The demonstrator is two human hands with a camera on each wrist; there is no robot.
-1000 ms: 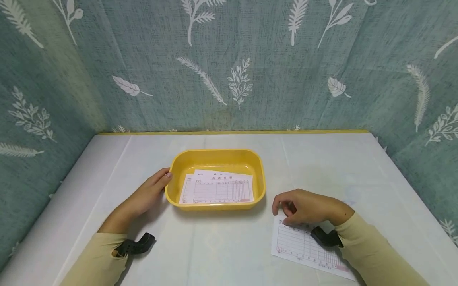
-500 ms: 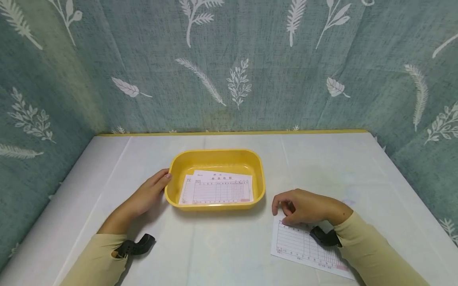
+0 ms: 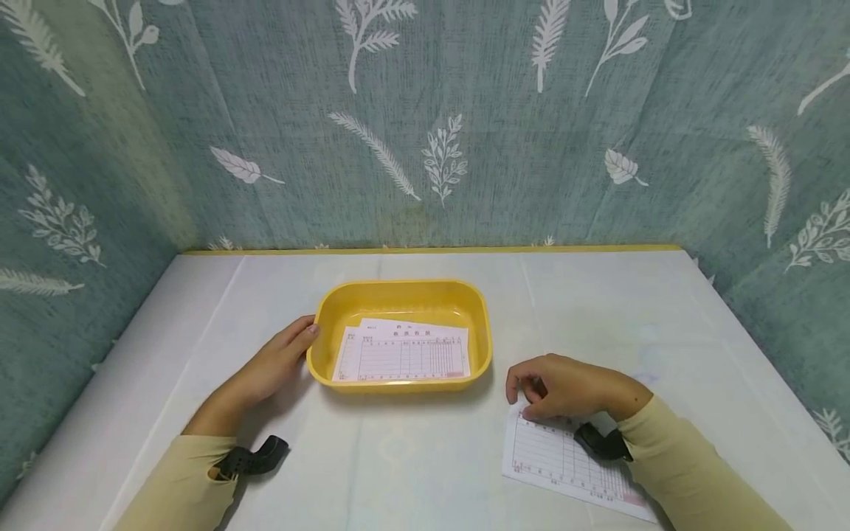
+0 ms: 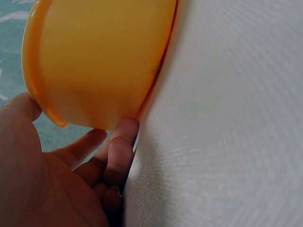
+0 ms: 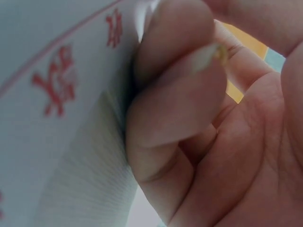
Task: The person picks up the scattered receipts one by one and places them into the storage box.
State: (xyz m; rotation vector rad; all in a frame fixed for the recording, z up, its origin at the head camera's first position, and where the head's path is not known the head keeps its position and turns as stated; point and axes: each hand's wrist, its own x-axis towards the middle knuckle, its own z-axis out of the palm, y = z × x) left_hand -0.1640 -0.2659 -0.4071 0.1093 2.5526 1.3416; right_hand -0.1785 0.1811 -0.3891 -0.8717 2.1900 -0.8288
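Observation:
A yellow plastic tray (image 3: 401,292) stands mid-table holding a few overlapping printed receipt slips (image 3: 412,358). At its left end my left hand (image 3: 275,361) grips it, thumb at the rim; in the left wrist view the fingers (image 4: 120,153) meet the outer wall close to the tabletop. To the right of the tray, my right hand (image 3: 571,385) pinches the upper left part of another receipt slip (image 3: 551,459), which lies slanted on the table. Red printed characters show on this slip in the right wrist view, beside the curled fingers (image 5: 173,104). The wrist and sleeve cover its right part.
A white cloth covers the table (image 3: 398,472). Behind and at both sides hangs a green leaf-patterned curtain (image 3: 285,96), with a yellow strip (image 3: 425,250) along the back edge. A black wrist mount (image 3: 255,457) sits on each forearm.
Both hands, the tray and the slips stay practically in place. Only a slight shift of the head view shows.

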